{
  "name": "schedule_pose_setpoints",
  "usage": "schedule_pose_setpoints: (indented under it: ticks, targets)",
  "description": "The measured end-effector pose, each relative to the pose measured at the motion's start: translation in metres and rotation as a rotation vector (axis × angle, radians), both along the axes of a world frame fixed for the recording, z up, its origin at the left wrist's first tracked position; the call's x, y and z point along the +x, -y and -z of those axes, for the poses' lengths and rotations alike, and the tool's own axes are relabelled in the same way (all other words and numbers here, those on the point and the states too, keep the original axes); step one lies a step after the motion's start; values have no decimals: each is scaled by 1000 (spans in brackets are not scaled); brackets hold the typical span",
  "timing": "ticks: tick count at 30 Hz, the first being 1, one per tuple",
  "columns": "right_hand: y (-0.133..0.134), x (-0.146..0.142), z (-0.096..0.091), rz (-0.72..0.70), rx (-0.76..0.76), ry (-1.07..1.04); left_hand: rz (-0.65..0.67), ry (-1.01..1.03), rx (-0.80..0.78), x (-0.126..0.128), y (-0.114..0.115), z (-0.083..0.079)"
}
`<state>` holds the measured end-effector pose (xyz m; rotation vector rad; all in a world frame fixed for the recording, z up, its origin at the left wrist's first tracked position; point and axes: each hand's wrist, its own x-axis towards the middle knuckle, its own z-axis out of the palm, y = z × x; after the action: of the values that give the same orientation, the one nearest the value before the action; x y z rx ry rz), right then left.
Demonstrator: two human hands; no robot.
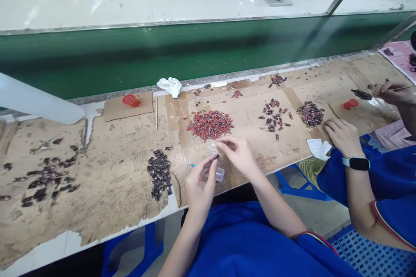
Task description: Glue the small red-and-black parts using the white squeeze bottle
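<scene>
Both of my hands are close together over the cardboard-covered bench. My left hand (202, 185) pinches a small dark part (217, 156) between thumb and fingertips. My right hand (241, 156) is closed at the fingertips just above that part; what it pinches is too small to make out. Just beyond the hands lies a pile of small red-and-silver pieces (210, 124). A small clear plastic container (219, 175) shows beside my left hand. To the left sits a heap of small dark parts (159, 174).
Scattered dark parts (48, 177) lie at far left, near an orange-red cup (131, 101) on cardboard. A crumpled white tissue (169, 87) is at the back. Loose red-and-dark assemblies (275, 114) are to the right. A co-worker's hand (343, 137) rests by another pile (310, 114).
</scene>
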<state>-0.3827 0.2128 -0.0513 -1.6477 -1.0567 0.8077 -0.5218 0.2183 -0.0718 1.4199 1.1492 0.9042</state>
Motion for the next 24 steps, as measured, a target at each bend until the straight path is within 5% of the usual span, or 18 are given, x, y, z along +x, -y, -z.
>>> schedule_pose_setpoints:
  ticks: [3, 9, 24]
  targets:
    - [9, -1, 0, 64, 33, -263, -25, 5, -15, 1, -1, -2]
    - [17, -10, 4, 80, -24, -434, 11, -25, 37, 2, -1, -3]
    - [21, -22, 12, 158, 118, -360, -10, 61, -55, 5, -4, -3]
